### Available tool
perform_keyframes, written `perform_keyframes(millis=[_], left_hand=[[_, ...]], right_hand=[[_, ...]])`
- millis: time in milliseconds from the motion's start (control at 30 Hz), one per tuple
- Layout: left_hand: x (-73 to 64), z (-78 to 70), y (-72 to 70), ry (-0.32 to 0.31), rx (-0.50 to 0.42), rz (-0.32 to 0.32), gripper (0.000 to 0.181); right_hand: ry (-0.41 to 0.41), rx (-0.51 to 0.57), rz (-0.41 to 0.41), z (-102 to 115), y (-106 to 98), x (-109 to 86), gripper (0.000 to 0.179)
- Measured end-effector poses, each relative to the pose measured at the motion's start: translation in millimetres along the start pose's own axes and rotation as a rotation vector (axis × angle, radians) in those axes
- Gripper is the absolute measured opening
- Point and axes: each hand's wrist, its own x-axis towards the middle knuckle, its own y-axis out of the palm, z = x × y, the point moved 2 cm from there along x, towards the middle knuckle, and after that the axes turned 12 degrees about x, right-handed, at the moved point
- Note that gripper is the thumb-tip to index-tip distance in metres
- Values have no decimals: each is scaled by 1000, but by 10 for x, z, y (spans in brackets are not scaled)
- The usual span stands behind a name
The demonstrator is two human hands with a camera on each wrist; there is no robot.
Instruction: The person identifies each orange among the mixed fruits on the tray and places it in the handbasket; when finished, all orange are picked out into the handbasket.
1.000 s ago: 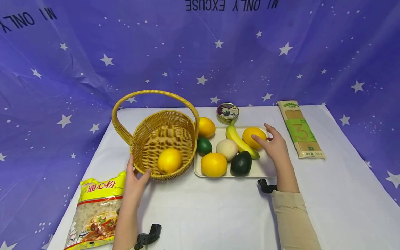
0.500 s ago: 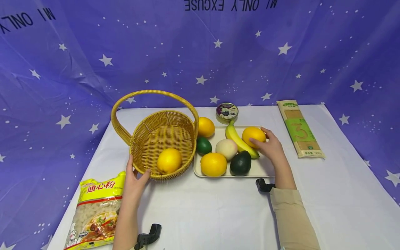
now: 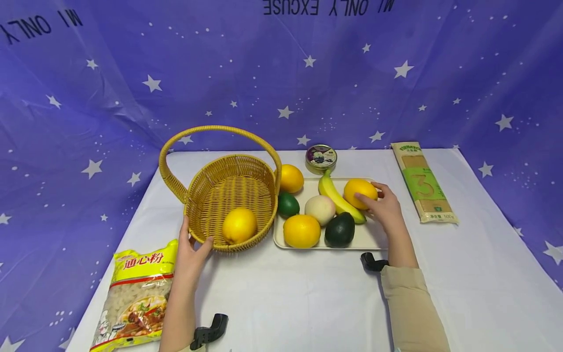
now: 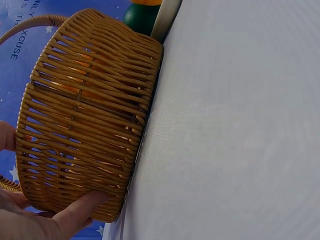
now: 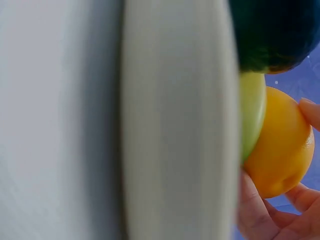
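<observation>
My left hand (image 3: 192, 254) holds the wicker basket (image 3: 193, 234) by its near left side, thumb at the rim. In the left wrist view the fingers (image 4: 80, 212) lie against the woven wall. One orange (image 3: 239, 226) sits inside the basket. At the tray's right end, my right hand (image 3: 385, 208) grips another orange (image 3: 358, 191) between thumb and fingers. The right wrist view shows this orange (image 5: 282, 145) with fingers around it; the tray wall hides part of the scene. Beside it on the tray lie a banana (image 3: 336, 195), a pale peach (image 3: 319, 210) and a dark green avocado (image 3: 340, 230).
The cream tray (image 3: 365, 242) also bears a front orange (image 3: 301, 231), a back orange (image 3: 291, 178) and a green fruit (image 3: 288, 205) near the basket. A round tin (image 3: 321, 159) stands behind. A pasta bag (image 3: 136, 298) lies left, a noodle packet (image 3: 424, 183) right.
My right hand has come down and closed its fingers around the orange at the tray's right end. The left hand stays on the basket.
</observation>
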Motion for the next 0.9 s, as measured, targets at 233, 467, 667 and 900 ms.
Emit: perform_keyframes(millis=[233,467,667,900], left_hand=[[10,8,2,-12,10,-9,88],[12,28,4,5,-7,-12,88],[7,33,7,7,6,-22,88],[0,23,7,18,0,-19,88]], right_hand=[[-69,18,-21,212,17,-145,86],[-217,55,78,558,246,-441,74],[-303,110,254,804,690,-728,65],[-368,193,442,969,1421,-949,65]])
